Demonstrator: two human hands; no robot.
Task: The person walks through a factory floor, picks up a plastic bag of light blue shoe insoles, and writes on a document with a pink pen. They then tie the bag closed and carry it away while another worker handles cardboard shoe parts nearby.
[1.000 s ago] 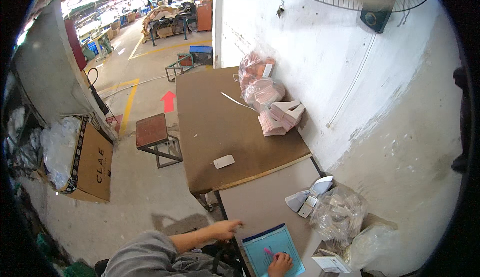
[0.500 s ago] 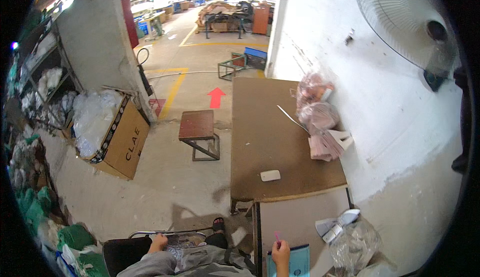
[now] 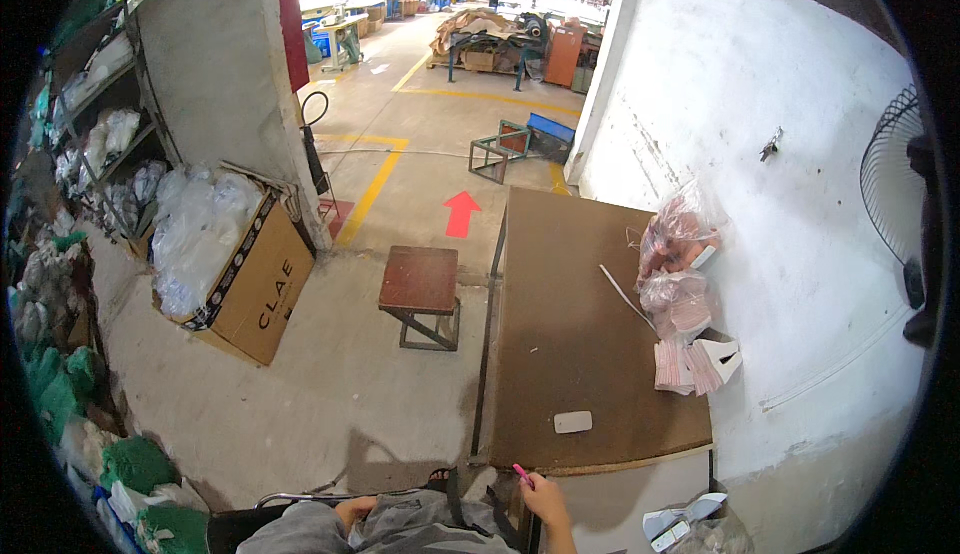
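My right hand (image 3: 543, 500) is closed round a slim pink pen (image 3: 522, 474), which points up and left past the near edge of the brown table (image 3: 560, 294). It hovers by the corner where that table meets a lower grey tabletop (image 3: 635, 499). At my lap, against the grey clothing, rests my left hand (image 3: 355, 510); its fingers are mostly hidden. A small white oblong piece (image 3: 573, 422) lies on the brown table. Farther back along the wall are clear bags with pinkish contents (image 3: 680, 244) and a bundle of pink and white pieces (image 3: 690, 366).
A stool (image 3: 420, 279) stands left of the table. Beyond it, a cardboard box (image 3: 262, 299) overflows with clear plastic. Shelves and green sacks (image 3: 140, 464) line the far left. White rolled pieces (image 3: 685, 522) sit on the grey tabletop, and a fan (image 3: 890, 194) hangs at the right wall.
My view has tilted up and turned. My right hand has moved forward from a blue booklet, still with the pen. My left hand has come off the chair's metal arm to my lap.
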